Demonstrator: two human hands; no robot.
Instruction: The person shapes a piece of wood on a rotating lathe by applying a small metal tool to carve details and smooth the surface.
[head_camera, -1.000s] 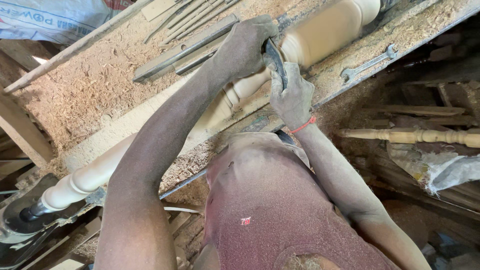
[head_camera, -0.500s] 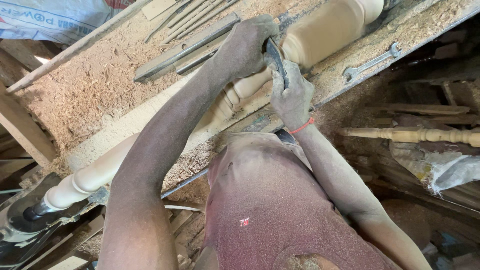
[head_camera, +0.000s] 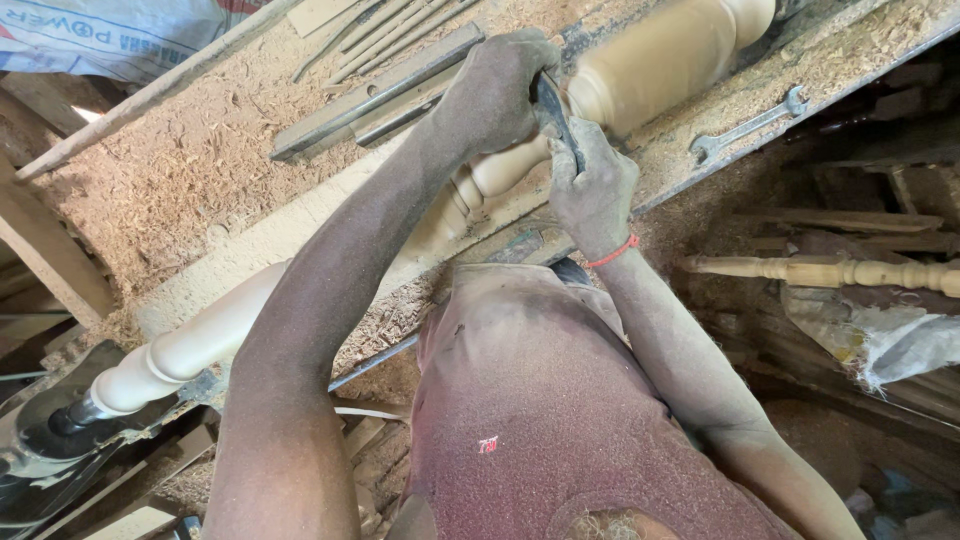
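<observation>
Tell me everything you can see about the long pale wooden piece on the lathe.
The turned wooden piece is long, pale and smooth, with rounded beads, narrow necks and a thick bulb at its far end. It lies diagonally across the sawdust-covered bench, held at its near end by the lathe's metal mount. The left hand and right hand press a dark tool against a narrow neck.
</observation>
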